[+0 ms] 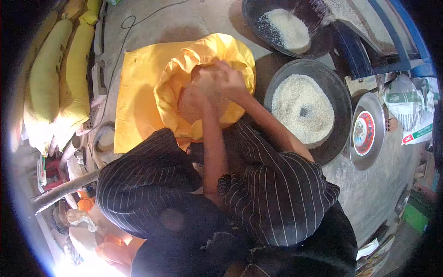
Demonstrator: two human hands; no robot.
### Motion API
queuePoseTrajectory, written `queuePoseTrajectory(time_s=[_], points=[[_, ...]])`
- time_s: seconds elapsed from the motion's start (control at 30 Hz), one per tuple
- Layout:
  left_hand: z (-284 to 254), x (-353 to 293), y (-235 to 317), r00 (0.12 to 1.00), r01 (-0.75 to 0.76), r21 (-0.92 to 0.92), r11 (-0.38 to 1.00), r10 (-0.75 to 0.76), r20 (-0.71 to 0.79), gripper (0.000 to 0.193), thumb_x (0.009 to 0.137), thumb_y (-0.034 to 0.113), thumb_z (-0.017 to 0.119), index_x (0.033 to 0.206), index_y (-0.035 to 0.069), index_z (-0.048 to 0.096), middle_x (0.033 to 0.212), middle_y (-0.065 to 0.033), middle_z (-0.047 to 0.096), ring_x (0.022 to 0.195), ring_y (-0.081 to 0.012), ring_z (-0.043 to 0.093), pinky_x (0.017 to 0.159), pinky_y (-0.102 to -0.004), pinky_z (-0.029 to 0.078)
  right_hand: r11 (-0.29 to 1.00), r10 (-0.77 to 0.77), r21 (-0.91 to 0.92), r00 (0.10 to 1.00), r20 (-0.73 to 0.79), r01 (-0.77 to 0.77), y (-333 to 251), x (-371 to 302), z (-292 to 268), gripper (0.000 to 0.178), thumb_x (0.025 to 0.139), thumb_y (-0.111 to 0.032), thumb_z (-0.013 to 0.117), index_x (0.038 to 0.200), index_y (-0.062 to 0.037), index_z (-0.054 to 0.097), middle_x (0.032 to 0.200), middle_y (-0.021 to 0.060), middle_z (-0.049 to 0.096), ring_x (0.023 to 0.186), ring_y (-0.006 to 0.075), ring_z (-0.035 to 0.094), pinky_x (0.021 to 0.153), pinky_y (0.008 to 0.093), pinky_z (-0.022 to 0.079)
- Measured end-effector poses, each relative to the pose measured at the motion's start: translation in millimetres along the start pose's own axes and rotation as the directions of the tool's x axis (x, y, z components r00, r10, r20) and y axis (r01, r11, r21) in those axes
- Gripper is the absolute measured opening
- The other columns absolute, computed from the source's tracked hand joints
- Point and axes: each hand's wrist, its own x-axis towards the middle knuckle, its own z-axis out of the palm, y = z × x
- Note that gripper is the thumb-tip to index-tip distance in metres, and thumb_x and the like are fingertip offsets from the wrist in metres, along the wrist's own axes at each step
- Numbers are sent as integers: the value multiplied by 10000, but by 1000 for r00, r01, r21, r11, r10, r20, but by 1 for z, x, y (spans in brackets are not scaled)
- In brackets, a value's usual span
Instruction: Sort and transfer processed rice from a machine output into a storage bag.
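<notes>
Both my hands reach into the rolled-down mouth of a yellow woven sack [168, 85] that stands in front of my knees. Inside it lies brownish grain [187, 104]. My left hand [203, 87] is over the grain, its fingers smeared by motion. Close beside it, my right hand [233, 85] has its fingers stretched out toward the sack's far rim, somewhat blurred. Whether grain lies between the hands cannot be made out.
To the right stands a dark round basin [339, 108] of whitish grain [302, 104]; another dark basin [251, 21] catches falling grain beneath a blue-framed machine [348, 48]. A metal plate [380, 134] lies at far right. Full yellow sacks [46, 78] line the left, near a metal pipe [64, 191].
</notes>
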Motion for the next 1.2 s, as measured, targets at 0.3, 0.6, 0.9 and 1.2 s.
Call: queuePoseTrajectory(time_s=[0.3,0.6,0.9,1.2], points=[[-18,13,-10,820,-527,442,726,571,40,224,873,144,491,965,-17,618,915,-116,632,847,-226,590,763,-305,469,903,41,-315,789,-614,-292,28,-37,-183,263,879,-134,480,977,50,640,967,137,662,910,206,611,833,311,447],[103,-143,-77,560,-379,144,914,103,822,230,927,134,461,976,-40,604,988,-135,645,949,-152,606,825,-277,453,884,449,443,536,-715,-150,138,-78,-253,314,870,-131,465,1013,118,592,1003,170,605,876,255,580,807,339,460],[147,-126,-186,810,-16,1,1000,13,587,399,922,350,470,923,6,672,893,-96,677,833,-167,613,796,-292,444,676,612,730,629,-480,-100,155,-46,-237,462,882,-293,359,1016,83,592,1040,169,582,965,270,544,908,360,414],[136,-128,-184,751,89,178,980,-184,635,546,936,438,382,868,-10,687,848,-105,667,780,-173,621,745,-289,477,389,735,920,620,-275,-54,102,-61,-178,446,878,-295,340,1112,23,547,1137,178,558,1039,310,540,944,414,405]])
